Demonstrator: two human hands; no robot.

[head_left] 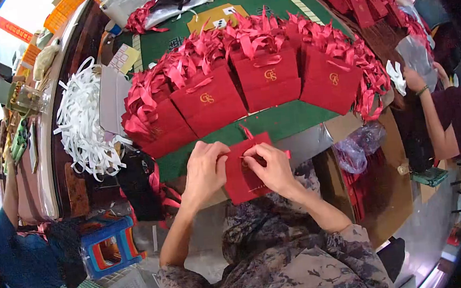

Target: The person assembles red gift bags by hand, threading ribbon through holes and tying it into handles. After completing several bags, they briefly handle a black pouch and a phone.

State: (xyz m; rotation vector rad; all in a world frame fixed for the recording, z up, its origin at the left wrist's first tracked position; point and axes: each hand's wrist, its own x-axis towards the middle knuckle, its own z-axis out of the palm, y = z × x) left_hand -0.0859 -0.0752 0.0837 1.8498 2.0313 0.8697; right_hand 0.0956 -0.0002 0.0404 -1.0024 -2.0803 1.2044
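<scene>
A flat red paper gift bag [242,178] lies at the near edge of the green table [288,119]. My left hand [205,171] grips its left side. My right hand [271,165] pinches a red ribbon at the bag's top edge, fingers closed on it. Both hands touch the same bag, close together. Just beyond them stand several rows of finished red bags [268,77] with gold logos and red ribbon handles.
A heap of white paper strips [83,124] lies at the left. More red bags [360,1] are piled at the far right. A co-worker's arm [430,110] reaches in at the right. A person in blue [17,245] is at the left, beside a blue stool [108,245].
</scene>
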